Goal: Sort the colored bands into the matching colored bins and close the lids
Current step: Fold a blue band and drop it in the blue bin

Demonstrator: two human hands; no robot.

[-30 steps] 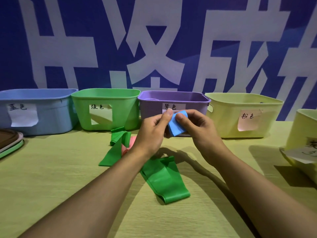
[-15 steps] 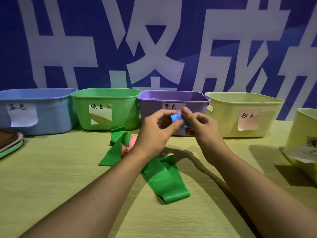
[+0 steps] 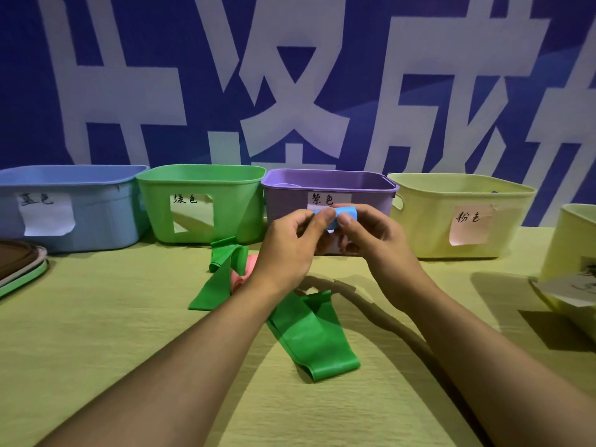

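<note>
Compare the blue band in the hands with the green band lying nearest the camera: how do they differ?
The blue band is folded into a small wad; the near green band lies spread out long and flat. The blue band is held off the table, pinched by the left hand and right hand; the green band rests untouched on the table. Colours differ: blue against green. Both are still outside any bin.

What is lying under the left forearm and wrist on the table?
A green band runs under the left forearm, and a pink band shows beside the left hand. How far either continues beneath the arm is hidden.
</note>
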